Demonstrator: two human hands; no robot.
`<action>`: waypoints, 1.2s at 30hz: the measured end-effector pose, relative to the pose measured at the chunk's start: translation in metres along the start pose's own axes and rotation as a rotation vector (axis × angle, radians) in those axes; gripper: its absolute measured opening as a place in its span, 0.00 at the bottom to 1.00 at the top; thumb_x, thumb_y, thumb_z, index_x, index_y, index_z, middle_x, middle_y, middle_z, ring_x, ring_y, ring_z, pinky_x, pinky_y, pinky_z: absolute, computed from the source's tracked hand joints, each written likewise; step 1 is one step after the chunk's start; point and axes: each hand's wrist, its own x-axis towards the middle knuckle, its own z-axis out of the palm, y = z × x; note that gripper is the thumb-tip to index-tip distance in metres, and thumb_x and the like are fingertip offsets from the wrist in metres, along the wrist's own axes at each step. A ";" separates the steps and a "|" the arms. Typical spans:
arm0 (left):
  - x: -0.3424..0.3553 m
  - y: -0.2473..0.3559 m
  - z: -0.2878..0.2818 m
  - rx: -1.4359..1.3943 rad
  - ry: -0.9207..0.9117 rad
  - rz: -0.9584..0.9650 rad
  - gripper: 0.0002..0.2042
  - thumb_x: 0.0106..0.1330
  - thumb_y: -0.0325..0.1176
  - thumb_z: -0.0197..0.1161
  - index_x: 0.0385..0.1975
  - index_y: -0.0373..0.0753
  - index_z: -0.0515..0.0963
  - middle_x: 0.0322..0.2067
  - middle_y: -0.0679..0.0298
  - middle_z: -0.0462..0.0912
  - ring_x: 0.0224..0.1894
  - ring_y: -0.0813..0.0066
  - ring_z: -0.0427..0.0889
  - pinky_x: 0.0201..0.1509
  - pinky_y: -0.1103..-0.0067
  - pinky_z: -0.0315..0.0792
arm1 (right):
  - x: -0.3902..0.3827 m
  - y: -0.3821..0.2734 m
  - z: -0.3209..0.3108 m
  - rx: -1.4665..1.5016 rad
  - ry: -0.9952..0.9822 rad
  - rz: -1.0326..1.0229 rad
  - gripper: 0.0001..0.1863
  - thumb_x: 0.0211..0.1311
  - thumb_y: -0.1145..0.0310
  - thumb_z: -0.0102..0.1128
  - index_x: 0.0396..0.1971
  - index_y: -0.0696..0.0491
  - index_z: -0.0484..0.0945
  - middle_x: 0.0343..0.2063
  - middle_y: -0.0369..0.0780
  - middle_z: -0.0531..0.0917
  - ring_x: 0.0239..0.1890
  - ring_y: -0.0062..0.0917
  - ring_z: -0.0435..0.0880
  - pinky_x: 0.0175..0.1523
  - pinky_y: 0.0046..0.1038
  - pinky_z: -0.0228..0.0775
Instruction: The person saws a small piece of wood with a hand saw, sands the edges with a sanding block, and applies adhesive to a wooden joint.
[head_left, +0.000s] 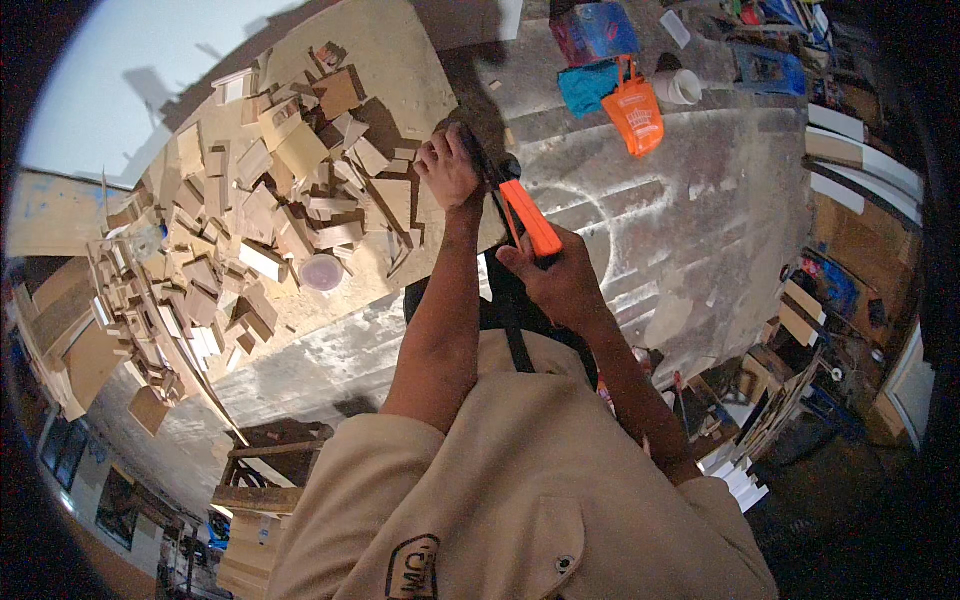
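My right hand [562, 278] is closed around the lower end of a hand tool [530, 218] with a bright orange handle and a black head. The tool slants up and left, with a thin dark bar beside the orange handle. My left hand [450, 170] is up at the black head, over the right edge of the pale wooden tabletop [395, 60]. Its fingers are curled; what lies inside them is hidden. Many small wood offcuts [270, 180] are heaped on the tabletop left of my left hand. Among them stands a small round tub [322, 272].
On the stained concrete floor [690, 220] to the far right lie an orange bag [635, 118], a teal bag [588, 90] and a white bucket [680, 87]. Boards [840, 160] and wood scraps [770, 400] line the right side. A wooden crate [262, 495] stands at lower left.
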 end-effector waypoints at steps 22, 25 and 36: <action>0.000 0.003 0.005 0.047 0.021 0.006 0.17 0.63 0.46 0.57 0.49 0.49 0.72 0.44 0.64 0.75 0.50 0.59 0.72 0.50 0.60 0.64 | 0.014 -0.006 0.004 0.362 -0.040 0.296 0.16 0.67 0.57 0.61 0.27 0.55 0.75 0.13 0.31 0.73 0.14 0.15 0.71 0.20 0.23 0.63; 0.005 0.001 0.008 0.097 -0.024 -0.005 0.16 0.63 0.47 0.56 0.47 0.49 0.72 0.45 0.65 0.75 0.50 0.58 0.72 0.50 0.60 0.65 | 0.016 0.001 0.004 0.362 -0.066 0.306 0.21 0.66 0.49 0.61 0.29 0.53 0.71 0.16 0.28 0.69 0.16 0.11 0.67 0.18 0.17 0.60; 0.001 0.005 0.003 0.023 -0.037 -0.026 0.16 0.63 0.45 0.57 0.50 0.50 0.72 0.45 0.64 0.74 0.50 0.57 0.72 0.49 0.59 0.65 | 0.021 0.002 0.003 0.297 -0.077 0.277 0.20 0.69 0.52 0.58 0.28 0.55 0.73 0.14 0.29 0.69 0.14 0.11 0.66 0.17 0.19 0.58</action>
